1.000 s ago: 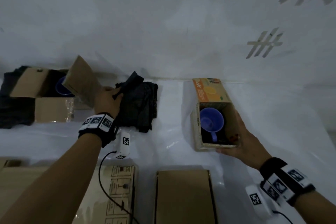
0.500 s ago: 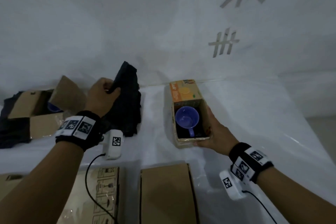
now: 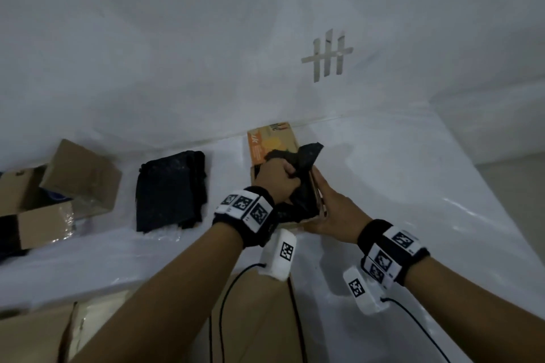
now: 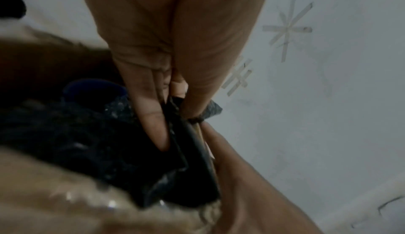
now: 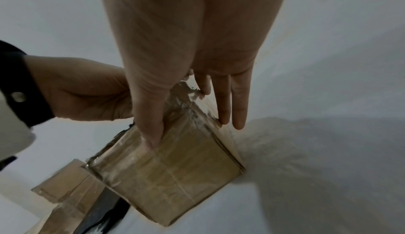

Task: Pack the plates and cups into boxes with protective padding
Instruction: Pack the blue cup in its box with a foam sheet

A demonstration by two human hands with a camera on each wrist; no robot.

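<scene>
A small cardboard box (image 3: 271, 141) with an orange printed flap stands at the back middle of the white table. My left hand (image 3: 290, 174) grips a black padding sheet (image 3: 306, 153) and holds it down inside the box. In the left wrist view, thumb and fingers (image 4: 153, 125) pinch the sheet (image 4: 87, 142), and a blue cup (image 4: 94, 90) shows in the box behind it. My right hand (image 3: 320, 194) holds the box's near right corner. The right wrist view has its thumb on the taped end wall of the box (image 5: 175, 177) and its fingers (image 5: 238, 113) along the side.
A stack of black padding (image 3: 171, 188) lies left of the box. Further left is an open brown carton (image 3: 79, 174) with raised flaps. Flat cardboard boxes (image 3: 253, 318) lie at the near edge. The white wall rises just behind the table, which ends at the right.
My left hand lifted one black sheet off the stack, carried it right and brought it into the small box, covering the cup. The right hand kept hold of the box.
</scene>
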